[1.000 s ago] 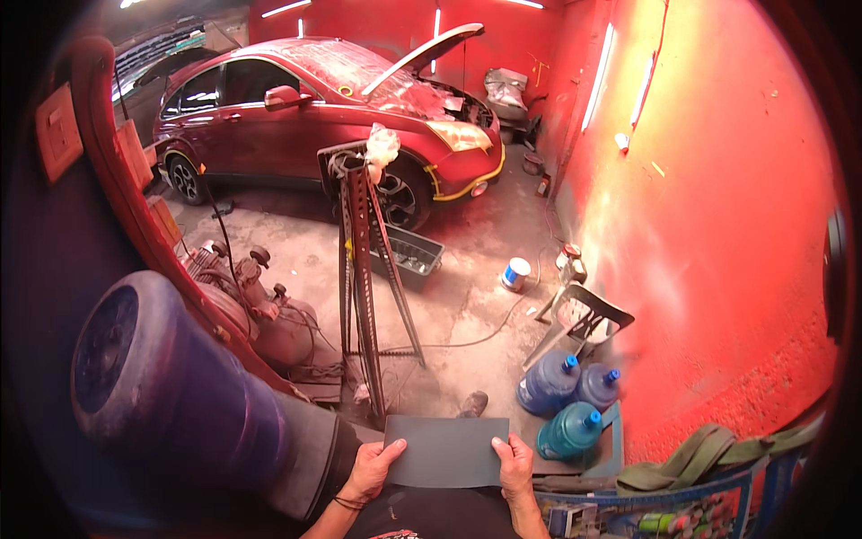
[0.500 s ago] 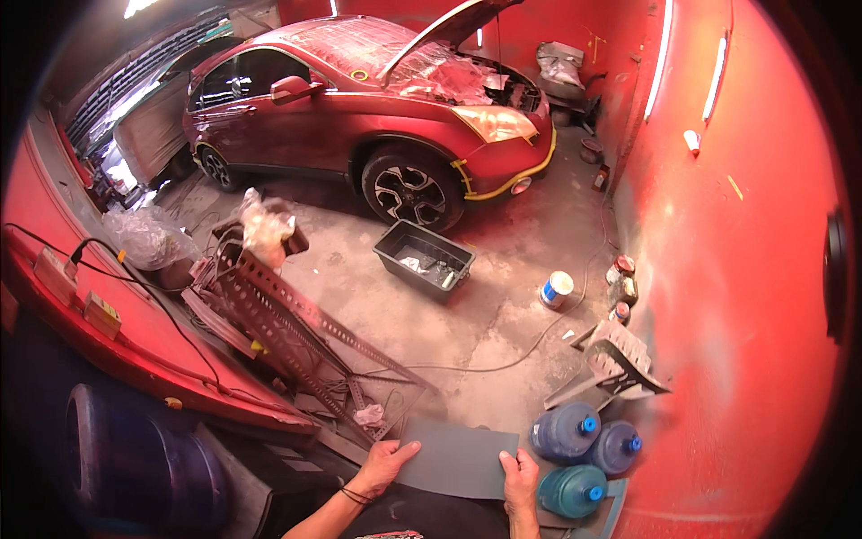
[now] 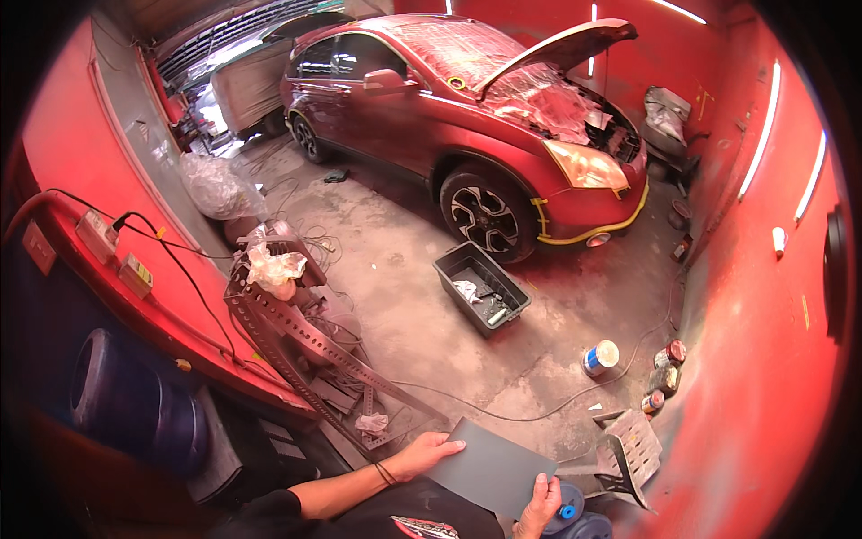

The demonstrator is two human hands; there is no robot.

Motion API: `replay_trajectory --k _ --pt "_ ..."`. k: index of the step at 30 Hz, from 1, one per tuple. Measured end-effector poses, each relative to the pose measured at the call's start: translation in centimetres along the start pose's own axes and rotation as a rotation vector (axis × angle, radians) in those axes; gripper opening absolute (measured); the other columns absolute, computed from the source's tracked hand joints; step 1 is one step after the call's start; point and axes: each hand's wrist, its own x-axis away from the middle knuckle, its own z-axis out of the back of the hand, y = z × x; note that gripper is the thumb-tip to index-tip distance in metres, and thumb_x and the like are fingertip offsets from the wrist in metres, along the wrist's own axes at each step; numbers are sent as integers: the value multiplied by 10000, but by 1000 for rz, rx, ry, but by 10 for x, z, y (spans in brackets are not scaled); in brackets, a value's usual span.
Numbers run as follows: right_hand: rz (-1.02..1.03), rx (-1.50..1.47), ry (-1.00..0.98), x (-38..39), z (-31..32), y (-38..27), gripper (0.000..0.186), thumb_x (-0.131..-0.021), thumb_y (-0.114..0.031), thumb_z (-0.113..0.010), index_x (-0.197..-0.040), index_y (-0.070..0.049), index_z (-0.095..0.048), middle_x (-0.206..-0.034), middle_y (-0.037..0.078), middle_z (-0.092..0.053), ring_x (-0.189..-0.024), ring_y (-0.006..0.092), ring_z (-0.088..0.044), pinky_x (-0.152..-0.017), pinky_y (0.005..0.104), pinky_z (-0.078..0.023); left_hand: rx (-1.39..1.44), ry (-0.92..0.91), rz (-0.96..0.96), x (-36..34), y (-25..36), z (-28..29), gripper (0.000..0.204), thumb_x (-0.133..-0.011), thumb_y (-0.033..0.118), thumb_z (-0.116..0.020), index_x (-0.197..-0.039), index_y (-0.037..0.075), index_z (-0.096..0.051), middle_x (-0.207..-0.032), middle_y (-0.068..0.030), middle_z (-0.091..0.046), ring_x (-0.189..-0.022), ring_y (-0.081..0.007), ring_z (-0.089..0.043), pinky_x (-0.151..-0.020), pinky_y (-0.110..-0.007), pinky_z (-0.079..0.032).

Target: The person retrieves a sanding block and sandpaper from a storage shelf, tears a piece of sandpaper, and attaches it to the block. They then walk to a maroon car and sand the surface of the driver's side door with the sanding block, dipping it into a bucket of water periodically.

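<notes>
A flat, dark grey rectangular sheet of sandpaper (image 3: pixel 496 469) spans the space between my hands, low in front of my body. My left hand (image 3: pixel 426 455) pinches its left edge, the thumb lying on top. At the opposite edge, my right hand (image 3: pixel 539 507) grips the lower right part, its thumb also up on the sheet. The fingers beneath are mostly hidden. The sheet is tilted, its right side lower in view than its left.
A red car (image 3: pixel 386 126) stands ahead, hood raised, plastic over its windshield. A black bin (image 3: pixel 485 289) sits by its front wheel. A paint can (image 3: pixel 601 357) and cable lie right. Left is a perforated metal frame (image 3: pixel 310 334); blue water jugs (image 3: pixel 584 524) stand beside my right hand.
The view has swung left, so the car and bin appear farther right. Both hands keep hold of the sandpaper, which has turned from nearly level to slanting down rightward.
</notes>
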Motion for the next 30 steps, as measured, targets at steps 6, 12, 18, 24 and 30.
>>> replay_trajectory --k 6,12,18,24,30 --pt "60 189 42 -56 -10 -16 679 -1067 -401 -678 -1437 157 -564 -1440 257 -641 -1308 323 -607 -1140 414 -456 -7 -24 -31 -36 27 -3 397 -1119 309 -625 -1375 10 -678 -1166 -23 -749 -1007 -99 -700 -895 -278 -576" --pt "101 120 11 -141 -43 -38 559 -1071 -338 -676 -1329 156 -639 -1345 287 -669 -1249 355 -646 -1095 410 -491 -6 26 -182 -87 65 6 428 -1128 300 -608 -1446 14 -629 -1197 -16 -727 -1031 -87 -673 -911 -282 -567" --pt "133 -268 -253 -251 -93 -87 137 -1058 -224 -684 -1045 -89 -671 -992 -12 -699 -899 93 -639 -833 278 -521 40 38 -239 -154 131 35 403 -1111 251 -635 -1422 -3 -659 -1207 -20 -737 -1056 -90 -673 -927 -275 -557" --pt "14 -338 -436 -302 -157 -175 158 -1050 -193 -691 -1151 -72 -681 -1065 -3 -716 -1005 122 -682 -914 294 -540 28 79 -344 -196 197 71 360 -1096 205 -646 -1366 -29 -690 -1165 -28 -753 -1048 -104 -681 -936 -288 -557" --pt "84 -229 -483 -344 -217 -204 293 -1046 -150 -711 -1289 -9 -626 -1208 27 -664 -1154 116 -620 -997 306 -511 145 291 -386 -193 250 75 304 -1100 212 -657 -1278 -20 -737 -1115 -30 -771 -1016 -102 -696 -909 -287 -571"
